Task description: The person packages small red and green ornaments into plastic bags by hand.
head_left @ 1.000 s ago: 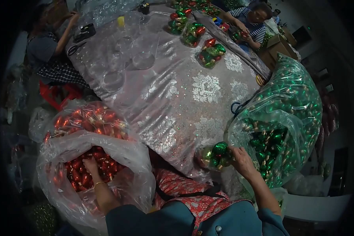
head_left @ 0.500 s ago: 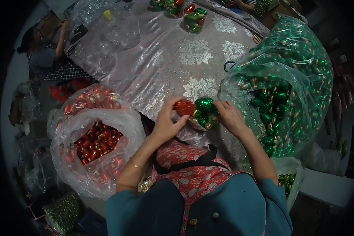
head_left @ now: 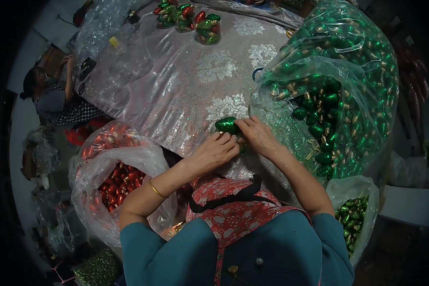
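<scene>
In front of my body, a glittery green egg-shaped ornament (head_left: 227,125) lies just beyond my left fingertips. My right hand (head_left: 259,137) has its fingers bent and pressed at this ornament's right end. My left hand (head_left: 217,151) is closed, its fingers curled down beside the right hand. What it grips is covered by its own fingers. Under and between both hands is the clear container with green ornaments, nearly all hidden; only a bit of green shows. The red ornament is out of sight.
An open bag of red ornaments (head_left: 124,183) stands at left. A large bag of green ornaments (head_left: 352,109) fills the right, above a smaller bag of green ones (head_left: 350,219). Filled clear cups (head_left: 208,31) stand on the patterned tablecloth's (head_left: 176,90) far side. A person (head_left: 52,97) sits far left.
My left hand has turned over and moved right, close to my right hand; the red ornament it held is now hidden. The right hand shifted slightly left. The view has swung a little.
</scene>
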